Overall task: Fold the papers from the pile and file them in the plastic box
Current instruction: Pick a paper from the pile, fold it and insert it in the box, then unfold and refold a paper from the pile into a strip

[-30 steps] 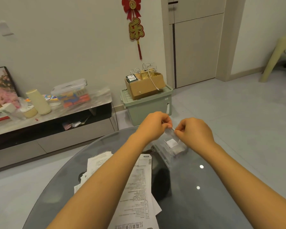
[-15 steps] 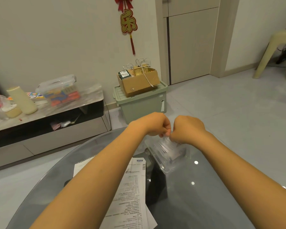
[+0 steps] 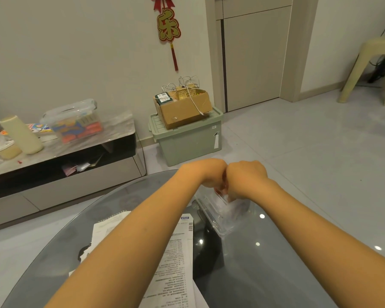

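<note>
Both fists are pressed knuckle to knuckle over the far side of the glass table [image 3: 276,274], directly above the open mouth of the clear plastic box [image 3: 222,218]. The left hand [image 3: 211,172] has its fingers curled under and tucked down, and the right hand [image 3: 246,177] is curled the same way; between and below them only a pale, blurred scrap shows, probably a folded paper being pushed down into the box, though from where I stand I cannot tell for sure what either hand actually pinches (the fingertips are hidden behind the knuckles). Working with both hands together makes sense here: a small, stiffly folded slip wants to spring open, so the two hands seem to hold it closed while guiding it between the box walls. The box sits near the table's far edge, its near corner pointing back toward the person, and its thin walls leave little slack for two sets of fingers. Just beside it, nearer the person and partly under the left forearm, lies the pile of papers [image 3: 178,258], long printed receipts fanned over one another, so plenty is left to fold. To the right of the box the glass is bare but for ceiling-light reflections, giving the right arm room to draw back; the left arm must lift over the pile.
</note>
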Demonstrator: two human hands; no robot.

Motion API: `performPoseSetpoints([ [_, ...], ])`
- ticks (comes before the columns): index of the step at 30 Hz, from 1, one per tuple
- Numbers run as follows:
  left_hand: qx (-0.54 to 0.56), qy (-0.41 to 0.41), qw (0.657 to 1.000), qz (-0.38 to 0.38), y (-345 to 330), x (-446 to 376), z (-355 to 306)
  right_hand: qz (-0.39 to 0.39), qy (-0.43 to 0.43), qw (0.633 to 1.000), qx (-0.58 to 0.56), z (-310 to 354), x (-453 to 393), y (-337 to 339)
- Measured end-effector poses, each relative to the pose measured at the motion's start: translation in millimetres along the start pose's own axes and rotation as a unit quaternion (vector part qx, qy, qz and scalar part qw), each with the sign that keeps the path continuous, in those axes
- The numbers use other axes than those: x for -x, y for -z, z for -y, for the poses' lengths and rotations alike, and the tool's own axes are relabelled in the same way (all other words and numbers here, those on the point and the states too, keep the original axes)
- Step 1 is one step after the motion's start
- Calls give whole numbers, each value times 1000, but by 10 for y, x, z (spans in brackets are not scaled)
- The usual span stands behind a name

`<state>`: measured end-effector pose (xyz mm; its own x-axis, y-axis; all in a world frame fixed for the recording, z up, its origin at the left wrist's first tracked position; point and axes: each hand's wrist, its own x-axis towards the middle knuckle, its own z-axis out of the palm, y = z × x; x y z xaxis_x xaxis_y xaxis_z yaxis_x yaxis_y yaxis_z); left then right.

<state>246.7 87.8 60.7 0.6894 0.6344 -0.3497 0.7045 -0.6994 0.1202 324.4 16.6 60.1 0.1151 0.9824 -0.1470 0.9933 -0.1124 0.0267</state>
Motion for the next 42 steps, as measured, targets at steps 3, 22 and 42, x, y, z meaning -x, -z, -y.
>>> performPoseSetpoints([
  [3,-5,3,1000,4,-9,-15,8,0,9,1000,14,-7,-24,-18],
  [22,87,-9,996,5,-41,20,77,-4,-2,999,-34,-103,33,-37],
  [42,257,96,937,-215,-817,2257,-79,-72,129,934,-324,398,1216,-323],
])
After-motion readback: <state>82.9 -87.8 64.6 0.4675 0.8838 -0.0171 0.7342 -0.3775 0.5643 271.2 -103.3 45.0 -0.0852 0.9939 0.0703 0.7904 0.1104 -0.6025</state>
